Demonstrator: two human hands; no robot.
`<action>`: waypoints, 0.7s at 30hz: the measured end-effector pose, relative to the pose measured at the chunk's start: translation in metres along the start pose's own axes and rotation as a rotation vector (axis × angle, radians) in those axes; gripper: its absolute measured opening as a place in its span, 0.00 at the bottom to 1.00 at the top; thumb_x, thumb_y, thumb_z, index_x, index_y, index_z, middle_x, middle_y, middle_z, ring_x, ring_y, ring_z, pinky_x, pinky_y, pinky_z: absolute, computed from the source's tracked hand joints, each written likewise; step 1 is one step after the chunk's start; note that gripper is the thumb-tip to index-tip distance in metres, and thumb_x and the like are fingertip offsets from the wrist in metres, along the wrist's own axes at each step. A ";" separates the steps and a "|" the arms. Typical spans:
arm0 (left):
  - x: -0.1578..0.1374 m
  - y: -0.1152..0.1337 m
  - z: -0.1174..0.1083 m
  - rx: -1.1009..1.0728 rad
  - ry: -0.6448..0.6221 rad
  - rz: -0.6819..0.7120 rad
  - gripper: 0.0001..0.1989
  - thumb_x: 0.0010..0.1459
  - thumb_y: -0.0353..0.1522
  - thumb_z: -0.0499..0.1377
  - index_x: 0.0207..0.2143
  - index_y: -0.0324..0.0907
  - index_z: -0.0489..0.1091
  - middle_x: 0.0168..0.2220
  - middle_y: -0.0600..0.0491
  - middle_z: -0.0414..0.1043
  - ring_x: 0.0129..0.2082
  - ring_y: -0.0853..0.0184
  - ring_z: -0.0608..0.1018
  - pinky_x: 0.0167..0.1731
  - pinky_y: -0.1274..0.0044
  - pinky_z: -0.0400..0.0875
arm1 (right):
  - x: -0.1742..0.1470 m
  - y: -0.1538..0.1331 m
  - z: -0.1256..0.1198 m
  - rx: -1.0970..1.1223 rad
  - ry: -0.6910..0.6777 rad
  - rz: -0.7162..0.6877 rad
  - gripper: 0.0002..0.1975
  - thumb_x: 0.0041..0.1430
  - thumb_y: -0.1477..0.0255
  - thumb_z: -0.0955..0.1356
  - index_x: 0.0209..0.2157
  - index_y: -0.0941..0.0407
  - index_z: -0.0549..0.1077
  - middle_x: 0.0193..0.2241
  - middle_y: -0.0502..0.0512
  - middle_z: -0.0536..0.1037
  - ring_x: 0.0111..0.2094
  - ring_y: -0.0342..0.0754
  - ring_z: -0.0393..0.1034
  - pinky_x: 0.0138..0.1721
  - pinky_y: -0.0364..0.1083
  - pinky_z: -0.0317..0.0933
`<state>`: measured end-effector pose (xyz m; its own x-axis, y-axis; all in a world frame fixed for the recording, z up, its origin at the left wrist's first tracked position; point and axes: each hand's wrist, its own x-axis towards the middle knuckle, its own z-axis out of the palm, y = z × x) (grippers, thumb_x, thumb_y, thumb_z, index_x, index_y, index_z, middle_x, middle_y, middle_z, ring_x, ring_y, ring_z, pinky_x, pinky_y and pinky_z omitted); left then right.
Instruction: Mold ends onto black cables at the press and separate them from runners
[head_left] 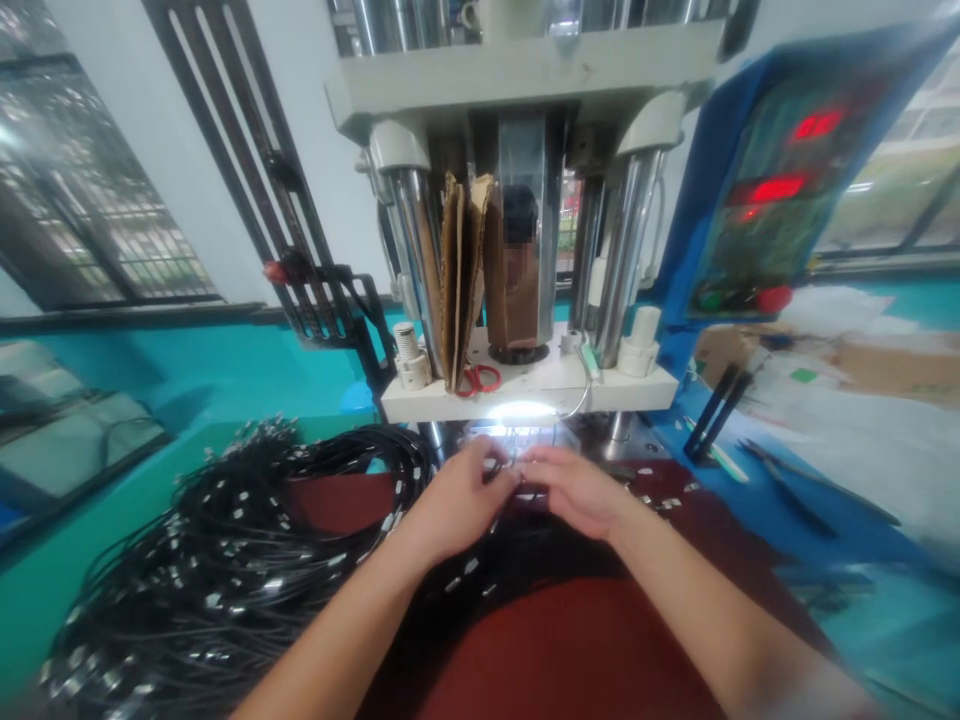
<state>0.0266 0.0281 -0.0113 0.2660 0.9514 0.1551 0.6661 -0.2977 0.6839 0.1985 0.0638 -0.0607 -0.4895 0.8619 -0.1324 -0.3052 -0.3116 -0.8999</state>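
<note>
My left hand (465, 490) is closed in a pinch, with what looks like a black cable between thumb and forefinger. Close against it, the fingertips of my right hand (574, 485) are pressed together at the same spot; whatever they grip is too small and blurred to name. Both hands are in front of the lit work area (525, 440), under the lower plate (525, 400) of a press. Black cables (525, 550) with small metal end pieces lie under my wrists on a dark red mat (585, 650).
A large pile of black cables (225, 570) spreads on the left. Red-handled scissors (478, 380) and folded cardboard (461, 290) sit on the press plate. Small metal pieces (667, 503) lie to the right. Beyond them are pliers (795, 490) and a blue control box (780, 180) with red displays.
</note>
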 end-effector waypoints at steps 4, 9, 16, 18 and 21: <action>-0.051 0.024 0.036 0.211 0.326 0.320 0.12 0.62 0.28 0.50 0.47 0.41 0.67 0.50 0.43 0.71 0.49 0.55 0.74 0.48 0.60 0.70 | 0.003 0.000 0.011 0.230 0.002 -0.071 0.08 0.49 0.70 0.70 0.31 0.56 0.69 0.28 0.49 0.73 0.30 0.44 0.70 0.32 0.44 0.65; -0.086 0.014 0.088 0.230 0.165 0.742 0.13 0.62 0.33 0.53 0.47 0.56 0.69 0.44 0.58 0.77 0.51 0.64 0.75 0.51 0.69 0.73 | 0.004 -0.009 0.022 0.461 -0.130 -0.123 0.07 0.50 0.75 0.67 0.34 0.60 0.72 0.34 0.57 0.75 0.38 0.52 0.72 0.41 0.53 0.66; -0.060 -0.046 0.012 0.346 -0.154 0.097 0.24 0.67 0.40 0.47 0.63 0.48 0.55 0.60 0.47 0.64 0.62 0.58 0.64 0.61 0.61 0.58 | -0.036 -0.025 0.003 -0.481 -0.011 -0.121 0.09 0.57 0.67 0.69 0.38 0.54 0.70 0.34 0.53 0.76 0.35 0.48 0.71 0.41 0.50 0.65; -0.060 -0.052 -0.010 0.336 -0.346 0.025 0.31 0.62 0.46 0.53 0.64 0.51 0.52 0.62 0.47 0.61 0.62 0.55 0.64 0.60 0.61 0.58 | -0.054 -0.026 -0.011 -0.793 0.061 -0.131 0.13 0.58 0.66 0.69 0.45 0.52 0.68 0.38 0.54 0.76 0.35 0.48 0.72 0.41 0.49 0.65; -0.055 -0.050 -0.031 0.322 -0.580 -0.072 0.42 0.51 0.44 0.65 0.65 0.52 0.51 0.65 0.47 0.57 0.61 0.52 0.64 0.59 0.63 0.60 | -0.070 -0.019 -0.026 -0.962 0.107 -0.161 0.21 0.60 0.66 0.68 0.54 0.49 0.61 0.47 0.57 0.73 0.40 0.48 0.73 0.42 0.49 0.66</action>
<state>-0.0432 -0.0066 -0.0317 0.4846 0.8003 -0.3529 0.8471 -0.3288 0.4176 0.2595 0.0201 -0.0446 -0.4089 0.9122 0.0270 0.4574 0.2304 -0.8589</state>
